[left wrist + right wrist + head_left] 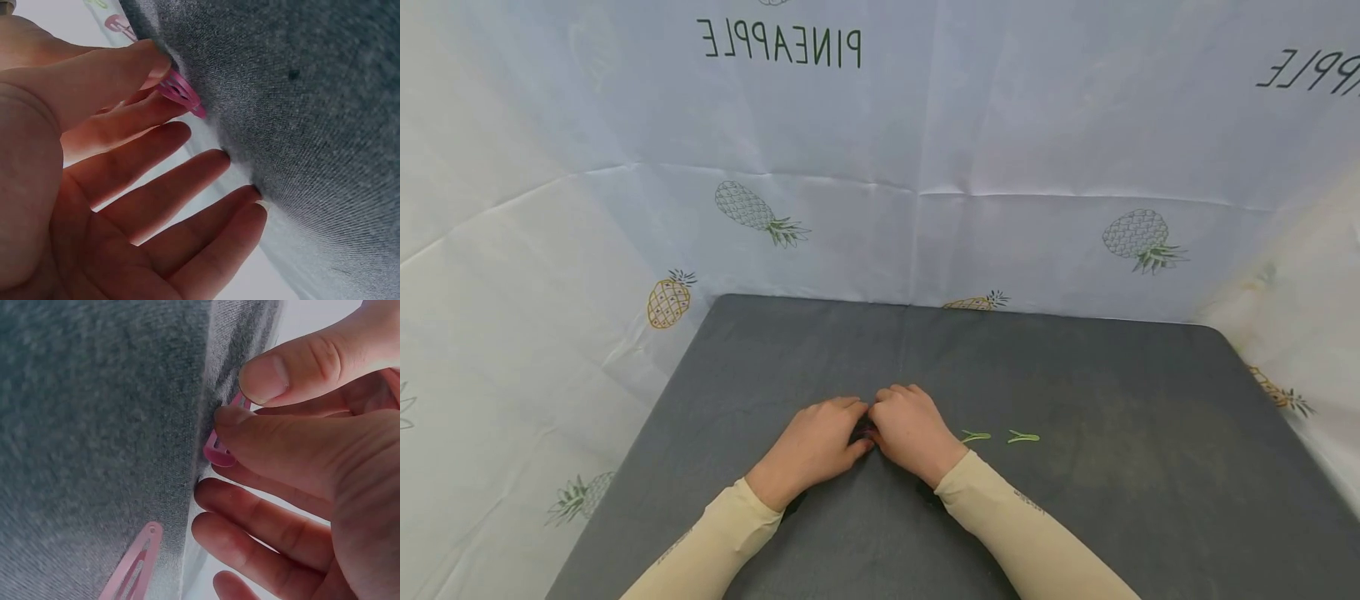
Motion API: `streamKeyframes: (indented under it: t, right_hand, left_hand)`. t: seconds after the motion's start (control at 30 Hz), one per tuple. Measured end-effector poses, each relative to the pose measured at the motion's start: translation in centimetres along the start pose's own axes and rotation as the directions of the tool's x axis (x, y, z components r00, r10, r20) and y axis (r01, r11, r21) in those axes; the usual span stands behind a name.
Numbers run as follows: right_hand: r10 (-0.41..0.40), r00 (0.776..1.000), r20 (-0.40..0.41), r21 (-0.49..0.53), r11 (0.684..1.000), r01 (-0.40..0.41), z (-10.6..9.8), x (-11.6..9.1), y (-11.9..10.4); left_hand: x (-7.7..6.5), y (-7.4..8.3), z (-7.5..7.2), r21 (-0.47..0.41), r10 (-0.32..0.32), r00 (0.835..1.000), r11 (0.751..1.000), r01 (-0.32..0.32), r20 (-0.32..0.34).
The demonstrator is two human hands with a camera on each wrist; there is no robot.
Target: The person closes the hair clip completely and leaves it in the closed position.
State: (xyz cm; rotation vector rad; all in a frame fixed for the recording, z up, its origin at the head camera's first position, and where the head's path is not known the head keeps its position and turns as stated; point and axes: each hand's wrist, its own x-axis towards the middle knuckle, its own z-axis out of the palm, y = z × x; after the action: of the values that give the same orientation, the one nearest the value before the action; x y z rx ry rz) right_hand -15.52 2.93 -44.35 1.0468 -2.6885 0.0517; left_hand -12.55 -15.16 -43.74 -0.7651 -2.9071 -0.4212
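Note:
Close together over the grey table, my left hand (820, 437) and right hand (913, 429) meet at a small pink snap hair clip (180, 92). The left thumb and a finger pinch the clip; its other fingers reach loosely toward the cloth. From the other side, the right thumb and fingers hold the same clip (219, 450), which is partly covered by fingertips. A paler pink hair clip (134, 569) lies on the cloth near the right hand. To the right of that hand are two thin green Y-shaped pieces (976, 436), like hair clips with spread arms.
A dark grey cloth covers the table (1112, 400). White curtain (1000, 125) printed with pineapples hangs behind the table and along its left and right sides. The second green piece (1023, 436) lies just right of the first.

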Motion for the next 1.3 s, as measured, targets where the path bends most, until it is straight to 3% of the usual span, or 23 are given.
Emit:
streamKeyframes:
  t: [0.57, 0.77, 1.3]
  right_hand:
    - [0.009, 0.998, -0.069, -0.013, 1.0, -0.01, 0.2, -0.1, -0.6]
    - [0.025, 0.997, -0.078, 0.001, 1.0, -0.025, -0.4, -0.5, -0.5]
    - [0.021, 0.992, -0.121, 0.011, 1.0, -0.02, -2.3, -1.8, -0.4]
  left_hand:
    - [-0.2, 0.0, 0.1, -0.078, -0.034, 0.999, 0.996, 0.036, 0.033]
    - [-0.2, 0.1, -0.2, -0.068, -0.036, 0.998, 0.997, 0.039, 0.046]
    - [-0.5, 1.0, -1.5, 0.012, 0.002, 0.997, 1.0, -0.001, -0.079]
